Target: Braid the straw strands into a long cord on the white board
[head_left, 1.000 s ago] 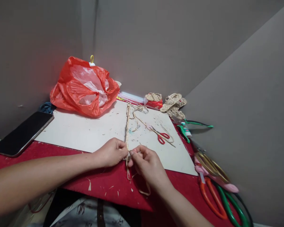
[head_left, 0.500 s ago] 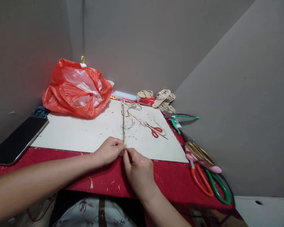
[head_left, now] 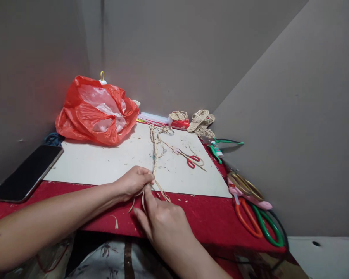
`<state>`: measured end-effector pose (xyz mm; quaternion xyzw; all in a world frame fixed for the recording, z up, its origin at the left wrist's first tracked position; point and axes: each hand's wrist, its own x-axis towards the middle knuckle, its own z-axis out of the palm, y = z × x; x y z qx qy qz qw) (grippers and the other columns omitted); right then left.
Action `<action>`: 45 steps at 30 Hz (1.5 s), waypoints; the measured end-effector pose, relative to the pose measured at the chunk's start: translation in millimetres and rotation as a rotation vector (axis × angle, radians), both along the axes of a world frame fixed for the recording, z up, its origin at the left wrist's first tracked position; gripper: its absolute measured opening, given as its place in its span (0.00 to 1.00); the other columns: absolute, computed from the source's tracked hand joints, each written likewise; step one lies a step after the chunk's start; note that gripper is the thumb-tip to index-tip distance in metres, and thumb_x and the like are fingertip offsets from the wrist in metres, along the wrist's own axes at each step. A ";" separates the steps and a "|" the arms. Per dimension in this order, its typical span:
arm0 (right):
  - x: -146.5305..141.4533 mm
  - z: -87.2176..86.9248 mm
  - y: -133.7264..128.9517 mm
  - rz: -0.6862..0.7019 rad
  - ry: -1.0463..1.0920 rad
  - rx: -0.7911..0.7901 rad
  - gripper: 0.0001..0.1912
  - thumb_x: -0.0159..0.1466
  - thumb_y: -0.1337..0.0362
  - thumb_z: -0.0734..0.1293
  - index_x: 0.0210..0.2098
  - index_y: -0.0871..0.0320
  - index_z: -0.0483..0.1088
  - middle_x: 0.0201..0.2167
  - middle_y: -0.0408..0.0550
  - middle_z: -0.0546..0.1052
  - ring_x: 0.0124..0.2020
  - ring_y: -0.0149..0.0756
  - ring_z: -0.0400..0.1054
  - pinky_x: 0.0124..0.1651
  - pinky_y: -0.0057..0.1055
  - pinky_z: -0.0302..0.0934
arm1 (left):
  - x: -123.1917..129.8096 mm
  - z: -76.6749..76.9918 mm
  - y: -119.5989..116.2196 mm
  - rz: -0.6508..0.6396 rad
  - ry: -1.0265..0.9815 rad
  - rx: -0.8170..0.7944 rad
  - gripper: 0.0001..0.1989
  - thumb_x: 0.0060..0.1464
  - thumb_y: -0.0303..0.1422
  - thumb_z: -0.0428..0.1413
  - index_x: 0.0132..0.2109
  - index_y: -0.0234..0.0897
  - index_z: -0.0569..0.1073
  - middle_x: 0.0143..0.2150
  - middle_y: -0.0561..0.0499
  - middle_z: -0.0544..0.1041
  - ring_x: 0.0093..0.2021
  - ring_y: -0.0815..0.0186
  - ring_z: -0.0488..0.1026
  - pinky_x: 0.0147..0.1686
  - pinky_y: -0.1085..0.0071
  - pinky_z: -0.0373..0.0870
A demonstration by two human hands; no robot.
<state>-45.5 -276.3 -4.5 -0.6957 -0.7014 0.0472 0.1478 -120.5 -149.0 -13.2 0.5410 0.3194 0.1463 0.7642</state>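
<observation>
A thin braided straw cord (head_left: 154, 151) runs down the white board (head_left: 104, 161) toward me. My left hand (head_left: 138, 180) pinches its near end between thumb and fingers. Loose straw strands (head_left: 162, 190) fan out below the pinch, over the board's front edge and the red cloth. My right hand (head_left: 159, 219) is just below and right of my left hand, thumb and index finger apart, with the index fingertip among the strands. Its other fingers are curled and partly hidden.
Red-handled scissors (head_left: 191, 159) lie on the board. A red plastic bag (head_left: 95, 112) stands back left, above a phone (head_left: 26, 174). Woven straw pieces (head_left: 202, 122) are back right. Larger scissors (head_left: 248, 219) and a green-handled tool (head_left: 229, 141) line the right side.
My right hand has parted its thumb and index finger and lowered slightly. Loose strands now show below my left hand, which still pinches the cord.
</observation>
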 end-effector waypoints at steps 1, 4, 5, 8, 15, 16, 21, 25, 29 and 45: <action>4.7 4.5 -4.6 0.042 0.114 0.042 0.15 0.64 0.58 0.61 0.44 0.60 0.71 0.26 0.56 0.77 0.26 0.42 0.71 0.30 0.34 0.62 | -1.1 1.4 1.2 -0.013 -0.010 0.004 0.12 0.46 0.36 0.54 0.22 0.34 0.64 0.11 0.61 0.56 0.12 0.78 0.47 0.15 0.77 0.41; 27.0 15.3 -5.7 -0.121 0.444 0.314 0.11 0.64 0.61 0.60 0.41 0.56 0.71 0.34 0.55 0.78 0.35 0.41 0.71 0.40 0.35 0.64 | -3.4 5.2 5.5 -0.060 -0.047 0.018 0.13 0.46 0.40 0.55 0.25 0.34 0.66 0.11 0.62 0.56 0.12 0.78 0.47 0.15 0.76 0.39; 35.0 17.0 -0.9 -0.228 0.522 0.355 0.12 0.64 0.60 0.60 0.43 0.56 0.71 0.37 0.55 0.77 0.37 0.41 0.71 0.42 0.36 0.63 | -3.7 6.2 6.7 -0.074 -0.053 0.018 0.13 0.46 0.40 0.56 0.25 0.34 0.66 0.11 0.62 0.56 0.12 0.78 0.46 0.15 0.76 0.39; 52.4 15.0 23.8 -0.305 0.816 0.154 0.17 0.63 0.54 0.61 0.45 0.59 0.68 0.38 0.53 0.76 0.36 0.38 0.70 0.39 0.34 0.64 | -3.2 8.1 8.1 -0.099 -0.079 0.014 0.14 0.46 0.41 0.56 0.26 0.34 0.66 0.12 0.62 0.58 0.12 0.78 0.49 0.16 0.77 0.43; 56.6 1.0 57.1 -0.108 1.372 -0.514 0.20 0.61 0.47 0.60 0.26 0.58 0.61 0.13 0.31 0.52 0.13 0.21 0.38 0.14 0.19 0.32 | -3.4 4.4 7.2 -0.115 -0.070 0.192 0.15 0.51 0.40 0.51 0.25 0.33 0.65 0.19 0.56 0.67 0.18 0.76 0.57 0.21 0.78 0.52; 57.3 -0.1 57.4 -0.105 1.399 -0.529 0.20 0.61 0.47 0.61 0.25 0.58 0.59 0.13 0.31 0.50 0.14 0.20 0.36 0.14 0.19 0.30 | -3.9 3.4 7.7 -0.118 -0.056 0.244 0.15 0.52 0.40 0.50 0.25 0.33 0.66 0.21 0.55 0.68 0.20 0.75 0.58 0.23 0.78 0.54; 66.4 -8.4 58.1 -0.027 1.602 -0.626 0.20 0.60 0.51 0.64 0.22 0.57 0.54 0.14 0.30 0.49 0.14 0.20 0.34 0.15 0.20 0.29 | -6.6 4.0 7.6 -0.122 0.061 0.551 0.13 0.54 0.36 0.47 0.26 0.33 0.65 0.23 0.56 0.63 0.25 0.73 0.58 0.27 0.77 0.57; 69.8 -14.4 57.4 0.025 1.713 -0.614 0.18 0.60 0.55 0.64 0.22 0.58 0.55 0.15 0.31 0.50 0.14 0.19 0.34 0.15 0.19 0.29 | -8.4 9.5 3.5 -0.159 0.153 0.713 0.11 0.56 0.32 0.44 0.27 0.34 0.64 0.24 0.56 0.63 0.26 0.72 0.59 0.28 0.77 0.57; 63.9 -15.2 55.2 -0.042 1.683 -0.551 0.17 0.59 0.56 0.64 0.21 0.58 0.57 0.13 0.30 0.50 0.13 0.19 0.33 0.14 0.20 0.29 | -9.3 13.6 0.0 -0.205 0.250 0.790 0.11 0.55 0.30 0.43 0.27 0.35 0.64 0.24 0.55 0.65 0.26 0.71 0.61 0.27 0.77 0.57; 44.6 -20.1 50.7 -0.210 1.500 -0.319 0.10 0.52 0.63 0.62 0.17 0.58 0.60 0.07 0.30 0.51 0.09 0.18 0.38 0.13 0.20 0.32 | -0.2 49.9 -5.3 -0.367 0.536 0.420 0.07 0.45 0.26 0.45 0.23 0.34 0.65 0.13 0.54 0.65 0.11 0.72 0.58 0.14 0.77 0.55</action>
